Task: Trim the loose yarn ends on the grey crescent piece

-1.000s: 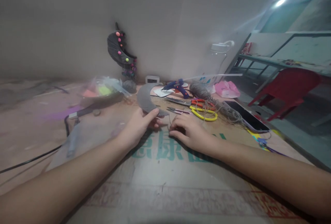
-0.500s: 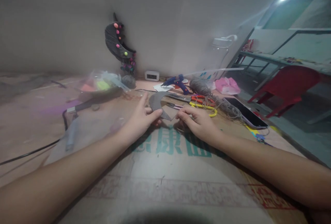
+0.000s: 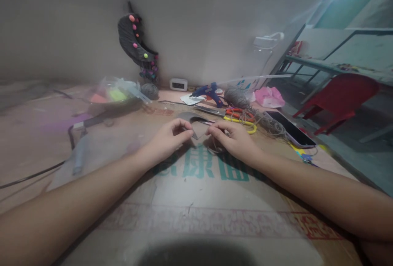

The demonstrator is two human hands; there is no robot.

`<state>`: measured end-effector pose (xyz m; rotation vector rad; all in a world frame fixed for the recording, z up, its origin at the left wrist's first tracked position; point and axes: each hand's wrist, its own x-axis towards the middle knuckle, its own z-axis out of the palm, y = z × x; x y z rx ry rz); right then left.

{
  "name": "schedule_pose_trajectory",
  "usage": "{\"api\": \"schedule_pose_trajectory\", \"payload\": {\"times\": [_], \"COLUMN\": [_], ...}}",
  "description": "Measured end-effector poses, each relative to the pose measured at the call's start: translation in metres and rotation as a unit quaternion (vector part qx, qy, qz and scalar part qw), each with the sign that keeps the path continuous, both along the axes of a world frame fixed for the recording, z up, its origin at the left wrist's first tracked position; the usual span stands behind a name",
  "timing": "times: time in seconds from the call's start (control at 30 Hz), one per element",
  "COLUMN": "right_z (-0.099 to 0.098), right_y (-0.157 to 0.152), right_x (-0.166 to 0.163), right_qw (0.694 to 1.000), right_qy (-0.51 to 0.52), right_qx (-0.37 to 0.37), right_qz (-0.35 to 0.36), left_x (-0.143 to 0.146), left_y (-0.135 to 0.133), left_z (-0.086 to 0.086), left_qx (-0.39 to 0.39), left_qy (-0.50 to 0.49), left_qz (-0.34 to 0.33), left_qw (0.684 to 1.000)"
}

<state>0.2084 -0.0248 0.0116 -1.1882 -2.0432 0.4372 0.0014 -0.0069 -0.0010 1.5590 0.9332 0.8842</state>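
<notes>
Both forearms are lying across the card (image 3: 196, 200) w/ green print, prob. to steady the fingers for fine work. The left hand (image 3: 167, 139) is pinching the crescent (image 3: 188, 117) by its near pointed tip, thumb & forefinger clamped on it. The rest of the grey arc is rising away from the grip toward the back, tilted off the card. It's likely held by the tip so the faces stay free. The right hand (image 3: 235, 141) is just beside it, apart from the tip by a small gap, w/ fingertips drawn together. What's btw them is too small to tell.

Behind the hands, scissors (image 3: 242, 121), twine (image 3: 235, 97) & a phone (image 3: 288, 128) are sitting w/in reach on the right. A glue gun (image 3: 208, 92) is lying farther back, and a dark ornament (image 3: 133, 40) is hanging on the wall.
</notes>
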Motion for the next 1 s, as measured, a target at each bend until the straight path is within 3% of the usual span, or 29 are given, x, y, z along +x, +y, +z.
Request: {"api": "schedule_pose_trajectory", "payload": {"times": [0.07, 0.17, 0.27, 0.37, 0.47, 0.57, 0.7, 1.0], "right_z": [-0.0009, -0.0039, -0.0059, -0.0049, -0.0018, 0.0003, -0.0023, -0.0032], "right_y": [0.0031, 0.0075, 0.0093, 0.0078, 0.0048, 0.0028, 0.0025, -0.0006], "right_x": [0.0011, 0.0016, 0.0002, -0.0018, -0.0025, -0.0012, 0.001, -0.0055], "right_qw": [1.0, 0.989, 0.948, 0.921, 0.945, 0.988, 0.998, 0.996], "right_qy": [0.005, 0.067, 0.159, 0.219, 0.184, 0.059, -0.049, -0.039], "right_qx": [-0.006, -0.13, -0.273, -0.315, -0.266, -0.138, 0.003, 0.073], "right_qz": [0.0, 0.002, 0.035, 0.058, 0.05, 0.026, 0.026, 0.038], "left_x": [0.0006, 0.0015, 0.0017, 0.0007, -0.001, -0.0022, -0.0018, 0.0005], "left_y": [-0.0003, -0.0005, 0.0004, 0.0023, 0.004, 0.0044, 0.0031, 0.0001], "left_z": [0.0004, 0.0003, -0.0016, -0.0053, -0.0087, -0.0092, -0.0053, -0.0022], "left_qx": [-0.005, 0.002, 0.005, 0.022, 0.024, 0.019, 0.019, 0.005], "left_qy": [-0.007, -0.01, -0.021, -0.018, 0.004, 0.022, 0.038, 0.038], "left_qz": [0.003, 0.007, -0.002, -0.003, 0.004, 0.008, 0.013, 0.001], "left_qw": [1.0, 1.0, 1.0, 1.0, 1.0, 1.0, 0.999, 0.999]}}
